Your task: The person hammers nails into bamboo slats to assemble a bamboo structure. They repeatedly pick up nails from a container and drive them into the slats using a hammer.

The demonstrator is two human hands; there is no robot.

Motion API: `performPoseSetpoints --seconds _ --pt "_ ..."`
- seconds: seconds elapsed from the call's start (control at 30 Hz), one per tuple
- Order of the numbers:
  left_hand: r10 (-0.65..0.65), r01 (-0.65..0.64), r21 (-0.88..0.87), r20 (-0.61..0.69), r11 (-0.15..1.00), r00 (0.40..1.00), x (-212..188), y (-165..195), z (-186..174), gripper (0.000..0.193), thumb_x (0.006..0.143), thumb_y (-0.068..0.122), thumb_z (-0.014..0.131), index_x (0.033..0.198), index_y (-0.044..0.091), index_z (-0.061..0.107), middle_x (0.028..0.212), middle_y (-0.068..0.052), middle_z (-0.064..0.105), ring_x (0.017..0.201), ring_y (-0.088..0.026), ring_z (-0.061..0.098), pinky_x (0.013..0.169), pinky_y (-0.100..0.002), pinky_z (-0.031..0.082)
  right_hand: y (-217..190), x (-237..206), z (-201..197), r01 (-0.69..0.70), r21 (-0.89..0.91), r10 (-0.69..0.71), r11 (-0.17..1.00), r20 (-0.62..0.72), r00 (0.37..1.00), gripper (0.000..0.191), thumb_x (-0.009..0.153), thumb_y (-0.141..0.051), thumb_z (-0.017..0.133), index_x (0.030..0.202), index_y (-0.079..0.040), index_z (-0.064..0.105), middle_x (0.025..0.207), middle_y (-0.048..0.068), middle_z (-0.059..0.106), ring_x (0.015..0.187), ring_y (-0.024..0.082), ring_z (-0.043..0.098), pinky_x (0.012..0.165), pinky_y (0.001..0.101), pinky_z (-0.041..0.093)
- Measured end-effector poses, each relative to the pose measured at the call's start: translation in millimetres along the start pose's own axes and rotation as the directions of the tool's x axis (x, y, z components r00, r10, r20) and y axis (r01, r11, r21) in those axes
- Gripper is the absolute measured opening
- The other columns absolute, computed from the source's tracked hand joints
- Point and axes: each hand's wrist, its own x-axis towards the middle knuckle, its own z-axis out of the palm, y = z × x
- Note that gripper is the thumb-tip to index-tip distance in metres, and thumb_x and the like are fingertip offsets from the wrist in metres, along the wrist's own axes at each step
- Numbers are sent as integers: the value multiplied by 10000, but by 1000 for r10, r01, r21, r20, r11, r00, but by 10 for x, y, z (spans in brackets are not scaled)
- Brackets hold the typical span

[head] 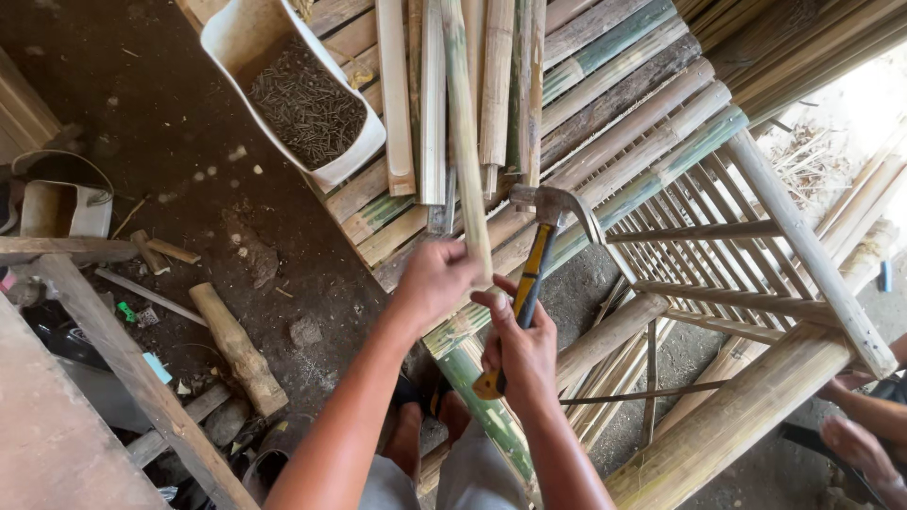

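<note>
My left hand [436,280] grips a long, thin split bamboo strip [465,132] near its lower end; the strip runs up and away over a bamboo platform [605,104]. My right hand [518,342] holds a claw hammer [540,247] by its yellow and black handle, head up, close beside the strip. Several more split bamboo strips [496,85] lie loose on the platform just beyond my hands.
A cut white plastic container [274,38] full of dark nails sits on the platform at upper left. A bamboo lattice frame [727,255] stands to the right. Another person's hands [855,434] rest at the right edge. Wood offcuts [238,349] and a plank [132,368] lie on the dirt floor.
</note>
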Motion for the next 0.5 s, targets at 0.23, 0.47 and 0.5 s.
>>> performPoseSetpoints --seconds 0.23,0.47,0.5 --pt "-52 56 244 -21 968 998 82 -10 113 330 1019 330 600 1163 47 691 918 -143 720 774 -229 704 721 -396 543 139 267 -156 -103 116 103 988 5 995 424 879 -145 763 1197 80 595 787 127 729 403 92 456 369 274 405" --pt "410 -191 415 -544 890 732 504 425 631 463 883 219 722 1243 -49 608 1041 -220 706 926 -350 716 821 -461 597 257 164 -508 -124 -40 123 992 -24 992 320 906 -190 665 1143 25 646 799 132 783 326 109 450 301 293 395" --pt "531 -250 506 -548 826 646 484 422 705 491 879 204 729 1275 -54 595 1066 -235 697 938 -372 709 808 -461 606 222 200 -614 -51 -43 49 998 -51 997 321 908 -189 672 1157 14 655 817 119 781 346 97 471 314 277 395"
